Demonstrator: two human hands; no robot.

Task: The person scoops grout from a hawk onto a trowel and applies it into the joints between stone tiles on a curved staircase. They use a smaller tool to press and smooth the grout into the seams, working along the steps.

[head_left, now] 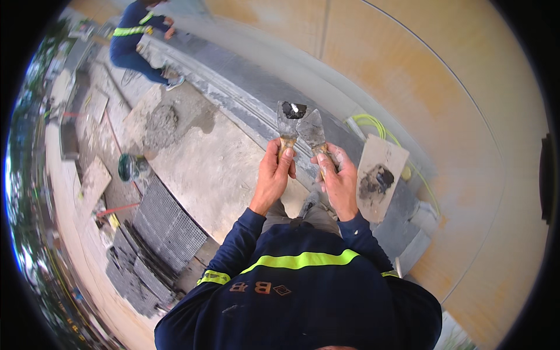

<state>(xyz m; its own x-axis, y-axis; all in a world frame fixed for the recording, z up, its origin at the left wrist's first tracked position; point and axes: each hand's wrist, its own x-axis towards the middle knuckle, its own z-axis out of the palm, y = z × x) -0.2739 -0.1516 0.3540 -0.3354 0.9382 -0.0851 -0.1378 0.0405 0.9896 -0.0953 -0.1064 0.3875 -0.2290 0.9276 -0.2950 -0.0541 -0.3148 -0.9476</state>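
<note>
My left hand [274, 178] is closed around the handle of a putty knife [286, 125], its blade pointing away from me. A dark lump of paste [293, 109] with a small white spot sits near that blade's tip. In my right hand [340, 182] is a second putty knife [312, 128], its blade smeared grey. The two blades are side by side in front of me and seem to meet or overlap at their edges. To the right of my right hand lies a tan board [389, 157] carrying a patch of dark paste [382, 179].
A coiled yellow-green hose [370, 121] lies by the wall [466, 146] at right. At left are a dark bucket [126, 167], metal gratings [166, 221] and a mound of wet mortar [162, 119]. Another person [137, 41] bends at the ledge, far left.
</note>
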